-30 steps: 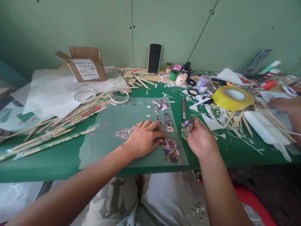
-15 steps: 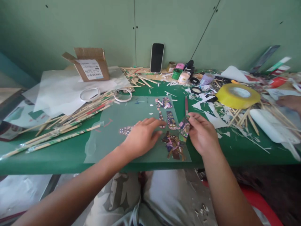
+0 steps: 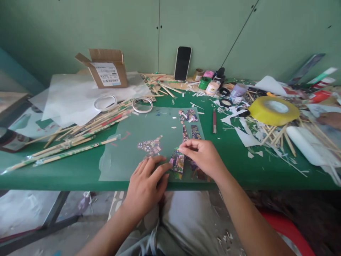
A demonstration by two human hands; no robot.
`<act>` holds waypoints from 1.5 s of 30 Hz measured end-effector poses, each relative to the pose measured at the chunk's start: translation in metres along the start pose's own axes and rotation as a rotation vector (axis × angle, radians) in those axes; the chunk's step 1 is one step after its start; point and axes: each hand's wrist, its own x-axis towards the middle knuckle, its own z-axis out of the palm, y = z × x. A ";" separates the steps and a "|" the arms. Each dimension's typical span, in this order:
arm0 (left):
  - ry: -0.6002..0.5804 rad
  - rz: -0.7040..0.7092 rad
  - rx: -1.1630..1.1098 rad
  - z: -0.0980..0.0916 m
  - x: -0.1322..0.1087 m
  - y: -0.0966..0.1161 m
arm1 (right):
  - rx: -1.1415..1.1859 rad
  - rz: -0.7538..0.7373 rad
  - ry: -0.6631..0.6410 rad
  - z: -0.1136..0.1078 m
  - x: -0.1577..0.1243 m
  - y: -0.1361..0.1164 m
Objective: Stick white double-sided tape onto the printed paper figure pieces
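Note:
A multicoloured patterned cut-out piece (image 3: 177, 164) is pinched at its top edge by the thumb and fingers of my right hand (image 3: 204, 156). My left hand (image 3: 149, 179) lies low over the translucent sheet (image 3: 128, 142), fingers loosely apart, its index fingertip at the piece's left edge. Above my left hand lies a similar patterned cut-out (image 3: 150, 145). Beyond my right hand are narrow patterned strips (image 3: 196, 132) and small patterned pieces (image 3: 191, 115). Dark patterned scraps (image 3: 199, 173) are partly hidden under my right hand. A slim reddish cutter-like tool (image 3: 214, 121) rests right of the sheet.
Wrapped sticks (image 3: 77, 151), two white tape rings (image 3: 142, 105) and an open cardboard box (image 3: 109, 73) are on the left. A phone (image 3: 183, 64) leans on the wall by paint jars (image 3: 204, 83). Yellow tape (image 3: 286, 117), paper scraps and another person's hand (image 3: 330, 119) are at right.
My right hand has moved left with the patterned piece, from the sheet's right edge to over the sheet. My left hand has drawn back toward me, uncovering the cut-out on the left.

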 end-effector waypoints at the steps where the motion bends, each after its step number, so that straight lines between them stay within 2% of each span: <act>1: 0.000 0.009 0.010 0.000 0.000 -0.001 | -0.028 -0.006 -0.007 0.001 0.000 0.000; 8: -0.048 0.092 -0.018 0.001 0.000 -0.004 | -0.159 -0.057 -0.010 0.002 0.002 0.004; 13: -0.019 0.142 0.004 0.003 -0.002 -0.006 | -0.164 -0.096 0.014 0.005 0.002 0.003; 25: -0.049 0.163 0.019 0.001 0.000 -0.006 | -0.311 -0.239 0.053 0.010 0.002 0.011; 30: -0.075 0.155 0.048 0.002 -0.001 -0.004 | -0.517 -0.383 0.128 0.013 0.000 0.019; 34: -0.166 0.151 0.094 -0.001 0.002 0.000 | -0.575 -0.470 0.246 0.013 -0.002 0.019; 38: -0.286 0.157 0.102 -0.008 0.014 -0.003 | -0.631 -0.652 0.356 0.012 -0.024 0.007; 41: -0.340 0.117 -0.008 -0.011 0.027 -0.009 | -0.617 -0.697 0.287 0.019 -0.052 0.005; 45: -0.312 0.033 -0.071 -0.005 0.037 -0.015 | -0.782 -0.705 0.262 0.035 -0.081 0.024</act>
